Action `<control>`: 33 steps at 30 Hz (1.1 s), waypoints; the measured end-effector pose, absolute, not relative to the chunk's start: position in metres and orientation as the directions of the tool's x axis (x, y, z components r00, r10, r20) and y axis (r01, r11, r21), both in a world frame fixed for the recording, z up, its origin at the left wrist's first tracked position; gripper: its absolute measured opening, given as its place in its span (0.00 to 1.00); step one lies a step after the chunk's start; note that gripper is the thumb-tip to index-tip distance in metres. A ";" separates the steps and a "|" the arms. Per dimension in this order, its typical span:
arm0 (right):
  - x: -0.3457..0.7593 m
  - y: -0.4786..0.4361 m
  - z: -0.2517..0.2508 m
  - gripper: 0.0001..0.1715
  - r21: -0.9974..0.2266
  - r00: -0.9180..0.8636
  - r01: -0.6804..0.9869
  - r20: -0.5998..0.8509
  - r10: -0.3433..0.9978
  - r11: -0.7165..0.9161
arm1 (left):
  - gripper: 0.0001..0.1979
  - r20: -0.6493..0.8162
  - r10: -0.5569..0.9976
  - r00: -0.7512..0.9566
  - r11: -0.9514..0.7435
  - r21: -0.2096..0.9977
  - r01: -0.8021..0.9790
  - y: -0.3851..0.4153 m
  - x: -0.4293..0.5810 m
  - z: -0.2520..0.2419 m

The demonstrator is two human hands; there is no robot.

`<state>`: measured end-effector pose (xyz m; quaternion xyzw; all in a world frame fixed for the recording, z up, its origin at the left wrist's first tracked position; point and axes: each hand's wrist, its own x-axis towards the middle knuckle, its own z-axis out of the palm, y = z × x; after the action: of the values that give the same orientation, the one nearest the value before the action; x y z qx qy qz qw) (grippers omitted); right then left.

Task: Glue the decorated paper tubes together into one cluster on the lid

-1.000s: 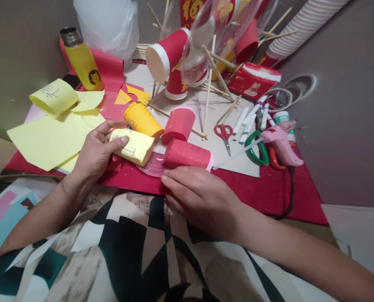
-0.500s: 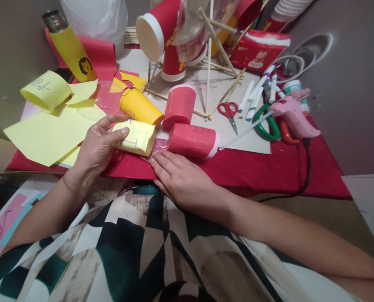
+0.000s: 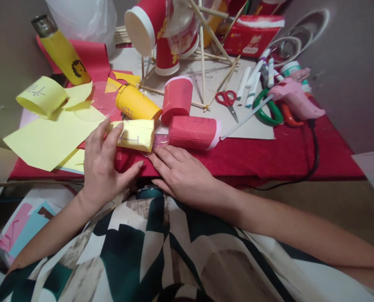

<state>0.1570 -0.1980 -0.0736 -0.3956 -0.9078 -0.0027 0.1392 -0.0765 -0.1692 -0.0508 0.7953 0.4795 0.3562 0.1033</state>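
A pale yellow paper roll with pen marks (image 3: 138,134) lies near the table's front edge. My left hand (image 3: 107,161) is open beside it, fingertips touching its left end and the thumb spread away. Just right of the roll, a clear strip (image 3: 161,141) reaches toward a red paper roll with a pink rim (image 3: 191,132). My right hand (image 3: 182,172) rests flat at the table edge, its fingertips by the strip, fingers out and open. Behind these lie an orange-yellow roll (image 3: 138,102) and an upright red roll (image 3: 177,98).
Yellow sheets (image 3: 51,134) and a yellow bottle (image 3: 64,56) are at the left. A stick frame (image 3: 202,63) with red cups (image 3: 167,56) stands behind. Red scissors (image 3: 227,100), markers (image 3: 253,86), green scissors handles (image 3: 267,117) and a pink glue gun (image 3: 295,98) lie to the right.
My left hand has loosened its pinch on the pale yellow roll, with the thumb moved off it toward me. My right hand has stayed nearly in place. The view has shifted slightly.
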 end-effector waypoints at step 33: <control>0.162 -0.195 -0.069 0.30 -0.079 -0.638 0.733 0.264 0.723 0.676 | 0.14 0.393 0.400 0.828 -0.799 -0.294 0.525 -0.121 -0.065 -0.030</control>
<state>0.1621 -0.1951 -0.0686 -0.4021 -0.9050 -0.0174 0.1380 -0.0651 -0.1205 -0.0304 0.9351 0.2473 0.1577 -0.1989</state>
